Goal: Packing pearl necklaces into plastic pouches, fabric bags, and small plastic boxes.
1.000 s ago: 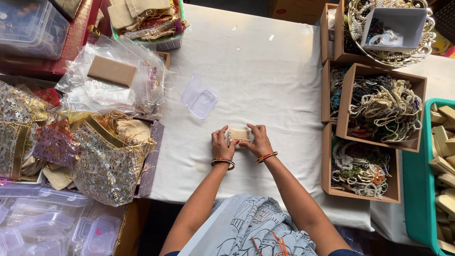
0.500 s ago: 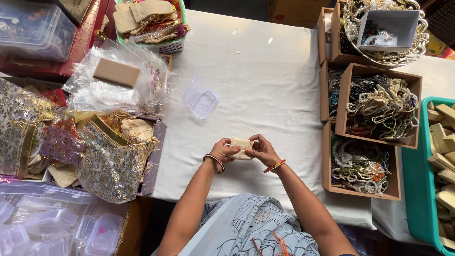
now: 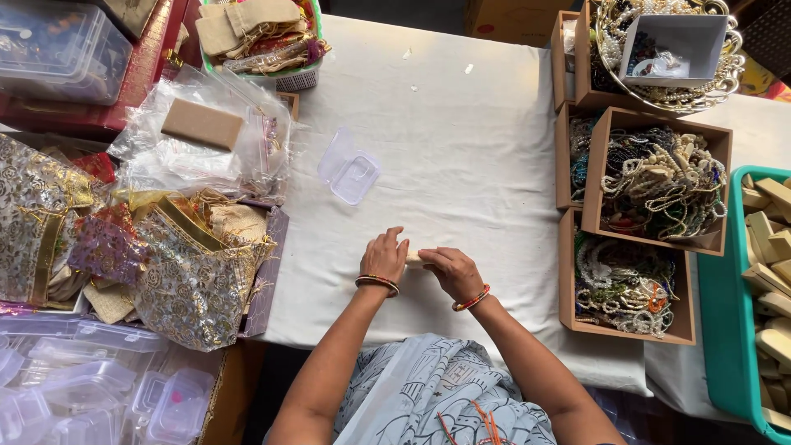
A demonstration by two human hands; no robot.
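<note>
Both hands, left hand (image 3: 384, 256) and right hand (image 3: 449, 269), grasp a small beige pouch (image 3: 414, 259) on the white surface (image 3: 461, 156); a clear plastic box (image 3: 349, 169) lies open and unfilled beyond, bead boxes (image 3: 655, 177) right.

Both hands close together, left (image 3: 385, 256) and right (image 3: 449, 269); fingers curled, wrists bangled

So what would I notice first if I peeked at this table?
Probably the two hands meeting mid-table on the white cloth: the left hand and right hand pinch a small beige piece between them. Then the cardboard boxes of bead necklaces on the right, and the shiny gold-patterned pouches heaped on the left.
</note>
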